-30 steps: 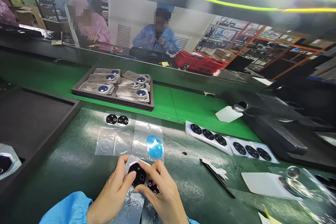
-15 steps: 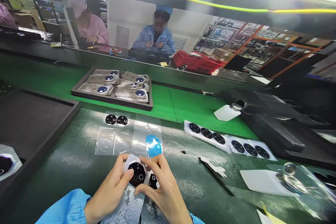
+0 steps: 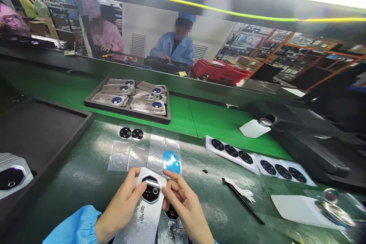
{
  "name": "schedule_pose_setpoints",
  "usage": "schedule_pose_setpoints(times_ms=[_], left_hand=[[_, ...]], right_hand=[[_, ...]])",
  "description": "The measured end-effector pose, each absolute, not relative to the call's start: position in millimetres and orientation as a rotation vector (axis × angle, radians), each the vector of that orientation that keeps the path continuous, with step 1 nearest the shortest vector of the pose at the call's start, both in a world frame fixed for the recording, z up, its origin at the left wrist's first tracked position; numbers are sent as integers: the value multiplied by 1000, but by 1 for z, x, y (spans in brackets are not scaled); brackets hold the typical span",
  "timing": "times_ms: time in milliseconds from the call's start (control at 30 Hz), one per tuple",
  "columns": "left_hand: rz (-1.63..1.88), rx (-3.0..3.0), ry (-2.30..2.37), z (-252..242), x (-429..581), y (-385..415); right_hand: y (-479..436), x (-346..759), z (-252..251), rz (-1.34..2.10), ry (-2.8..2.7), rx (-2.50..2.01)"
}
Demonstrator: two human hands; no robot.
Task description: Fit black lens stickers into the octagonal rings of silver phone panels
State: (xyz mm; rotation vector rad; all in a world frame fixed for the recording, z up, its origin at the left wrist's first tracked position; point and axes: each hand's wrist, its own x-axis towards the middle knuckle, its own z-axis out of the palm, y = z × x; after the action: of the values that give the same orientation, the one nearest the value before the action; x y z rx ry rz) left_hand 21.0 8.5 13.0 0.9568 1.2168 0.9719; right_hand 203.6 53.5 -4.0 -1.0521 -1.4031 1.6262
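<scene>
My left hand point(image 3: 122, 202) grips a silver phone back cover point(image 3: 145, 217) by its left side, thumb pressed at the edge of its black eight-sided camera plate point(image 3: 151, 192). A bright reflection crosses that plate, and dark script marks the cover below it. My right hand point(image 3: 184, 202) is closed at the cover's upper right edge, thumb on top and the other fingers curled beside it. Partly covered by the first, a second phone back cover point(image 3: 171, 232) lies beneath on the right, its black plate half hidden by my right hand.
Ahead, a tray point(image 3: 128, 111) holds stacked covers. Clear film sheets point(image 3: 118, 156) and a blue film disc point(image 3: 171, 162) lie beyond my hands. Strips of black discs point(image 3: 231, 150), a black stick point(image 3: 243, 202) and white-bladed tools point(image 3: 300, 209) are to the right. A dark tray point(image 3: 54, 152) stands left.
My right thumb and index finger have moved from around the camera plate to the cover's right edge. My left hand keeps its hold. The camera view has shifted slightly.
</scene>
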Motion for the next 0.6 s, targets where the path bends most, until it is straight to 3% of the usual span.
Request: schedule_pose_setpoints(times_ms=[600], left_hand=[[885, 762, 1031, 20, 19, 12]], right_hand=[[51, 199, -6, 1761, -1152, -991]])
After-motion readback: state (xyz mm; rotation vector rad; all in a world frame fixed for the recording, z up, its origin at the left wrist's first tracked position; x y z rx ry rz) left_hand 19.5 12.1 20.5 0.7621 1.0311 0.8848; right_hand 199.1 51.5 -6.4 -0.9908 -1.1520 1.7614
